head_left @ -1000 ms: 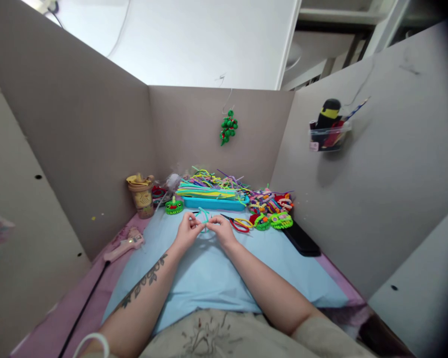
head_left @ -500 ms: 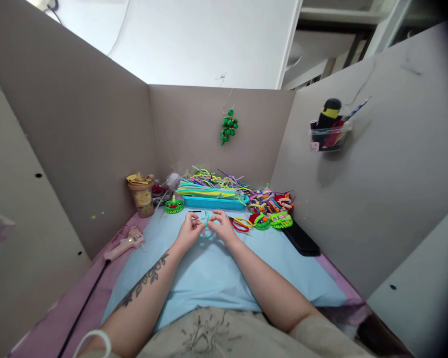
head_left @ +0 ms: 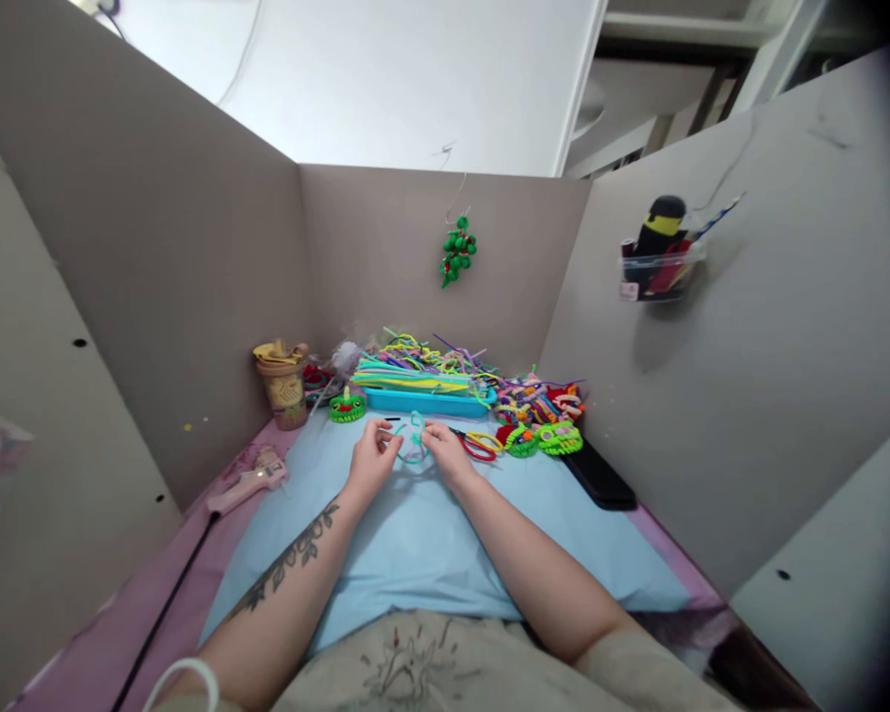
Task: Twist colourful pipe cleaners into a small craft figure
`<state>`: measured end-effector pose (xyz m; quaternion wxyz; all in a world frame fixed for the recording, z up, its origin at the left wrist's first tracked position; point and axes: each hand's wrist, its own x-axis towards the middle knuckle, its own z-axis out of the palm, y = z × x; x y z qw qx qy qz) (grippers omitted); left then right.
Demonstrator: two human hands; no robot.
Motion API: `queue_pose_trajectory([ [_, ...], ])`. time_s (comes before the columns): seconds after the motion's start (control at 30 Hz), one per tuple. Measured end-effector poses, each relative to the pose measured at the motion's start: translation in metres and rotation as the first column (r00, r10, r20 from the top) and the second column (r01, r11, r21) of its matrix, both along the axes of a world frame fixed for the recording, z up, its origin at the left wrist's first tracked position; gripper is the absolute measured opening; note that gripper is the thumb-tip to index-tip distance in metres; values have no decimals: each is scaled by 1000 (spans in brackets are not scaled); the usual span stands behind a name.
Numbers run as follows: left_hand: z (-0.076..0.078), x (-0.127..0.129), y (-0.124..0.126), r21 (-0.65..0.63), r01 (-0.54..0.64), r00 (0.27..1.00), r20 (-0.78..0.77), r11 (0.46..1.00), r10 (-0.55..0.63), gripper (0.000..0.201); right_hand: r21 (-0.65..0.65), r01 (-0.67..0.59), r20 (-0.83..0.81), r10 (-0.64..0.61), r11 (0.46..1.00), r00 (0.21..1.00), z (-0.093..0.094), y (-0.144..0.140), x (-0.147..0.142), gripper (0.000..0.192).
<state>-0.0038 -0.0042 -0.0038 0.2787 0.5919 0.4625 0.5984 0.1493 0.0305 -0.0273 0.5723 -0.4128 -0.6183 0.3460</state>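
Observation:
Between my hands is a teal pipe cleaner [head_left: 416, 438], bent into loops, a small one above and a wider one below. My left hand [head_left: 373, 460] pinches it from the left with thumb and forefinger. On the other side, the fingers of my right hand [head_left: 446, 453] are closed on the right part of the loops. Both hands are raised just above a light blue sheet [head_left: 422, 544]. Scissors [head_left: 484, 445] with red and yellow handles lie just right of my right hand. A short black stick [head_left: 392, 419] shows behind my left fingertips.
Behind stands a blue tray [head_left: 430, 401] of colourful pipe cleaners. A green fuzzy figure [head_left: 347, 405], a cup [head_left: 282, 391] and a pink glue gun [head_left: 248, 487] with a black cord are at left. Fuzzy green pieces [head_left: 559, 438] and a black case [head_left: 600, 480] lie right. Grey panels surround the table.
My hands have moved slightly apart, and more of the teal loops shows between them. My right fingers have shifted a little to the right. The view has turned slightly.

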Motion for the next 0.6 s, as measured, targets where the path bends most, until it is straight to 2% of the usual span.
queue_pose_trajectory([
  [0.17, -1, 6, -4, -63, 147, 989, 19, 987, -146, 36, 50, 12, 35, -14, 999, 999, 0, -1, -2, 24],
  [0.27, -1, 9, -4, -87, 189, 981, 69, 978, -184, 41, 53, 9, 43, -12, 999, 999, 0, -3, -4, 24],
  [0.37, -1, 10, -2, -102, 207, 973, 129, 973, -193, 46, 46, 21, 55, -24, 999, 998, 3, -7, -6, 23],
  [0.5, -2, 10, 2, -139, 181, 960, 241, 974, -144, 51, -3, 36, 45, -36, 999, 998, 6, -12, -9, 21],
  [0.6, -3, 8, 4, -150, 165, 956, 266, 975, -121, 52, -17, 28, 26, -27, 999, 999, 6, -13, -11, 20],
])
